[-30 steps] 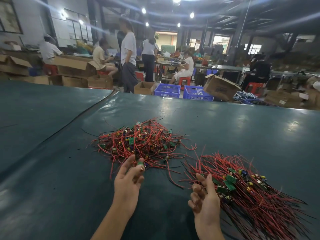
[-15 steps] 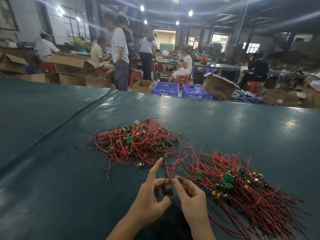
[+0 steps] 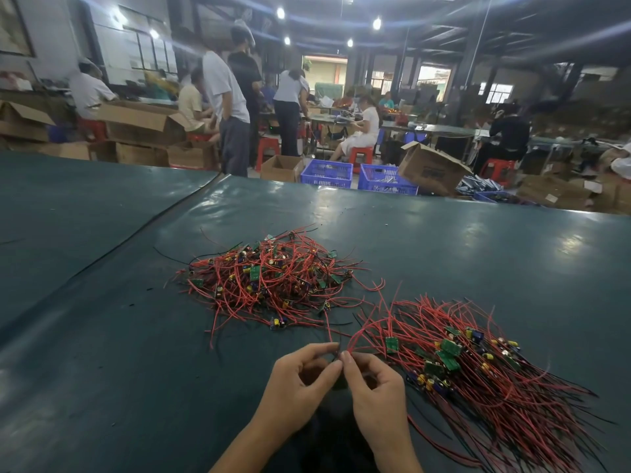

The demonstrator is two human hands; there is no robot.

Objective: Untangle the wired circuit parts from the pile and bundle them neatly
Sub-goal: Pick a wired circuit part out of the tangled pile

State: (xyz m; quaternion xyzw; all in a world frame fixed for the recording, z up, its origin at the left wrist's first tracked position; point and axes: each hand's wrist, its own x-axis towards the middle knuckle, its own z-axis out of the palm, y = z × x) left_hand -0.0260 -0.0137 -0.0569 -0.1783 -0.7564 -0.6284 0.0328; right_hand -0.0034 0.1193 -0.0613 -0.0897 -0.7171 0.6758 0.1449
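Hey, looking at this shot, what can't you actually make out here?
1. Head view: what the left hand and right hand pinch beyond two red wires; the fingers hide it.
2. Head view, bundle: its wire ends are cut off by the bottom edge.
3. Head view, pile: the part count; overlapping wires bury the parts, and they are too small.

This is a factory assembly hall: a big open shed with dark roof beams and bare lamps (image 3: 376, 23) overhead. Workers (image 3: 367, 126) sit on red plastic stools (image 3: 362, 152) at long benches (image 3: 430, 129), or stand among open cardboard boxes (image 3: 430, 170) and blue plastic crates (image 3: 327, 173) set on the floor. Nearest me, a broad work table (image 3: 478, 250) under a dark green sheet carries two heaps of wired circuit parts (image 3: 266, 281), all red leads, small green boards and tiny components.
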